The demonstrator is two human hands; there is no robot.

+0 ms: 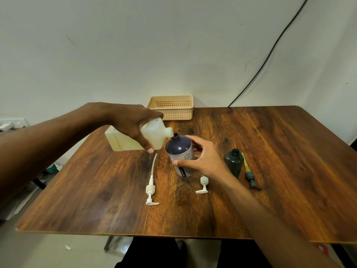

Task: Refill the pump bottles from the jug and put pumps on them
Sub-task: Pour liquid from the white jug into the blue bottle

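Note:
My left hand [135, 122] grips a cream plastic jug [154, 138] tipped sideways, its open spout touching the mouth of a dark blue bottle [179, 151] with a pale label. My right hand [202, 157] holds that bottle upright on the table, fingers around its side. A second, dark grey bottle [234, 161] stands open to the right. Three pumps lie flat on the table: a white one with a long tube [151, 188], a short white one [203, 184] partly under my right wrist, and a grey one with a yellow tube [250, 175].
A peach plastic basket [172, 110] sits at the far edge of the wooden table [270, 151], against the wall. A black cable [270, 53] runs down the wall to the table's back. Clutter lies on the floor at the left.

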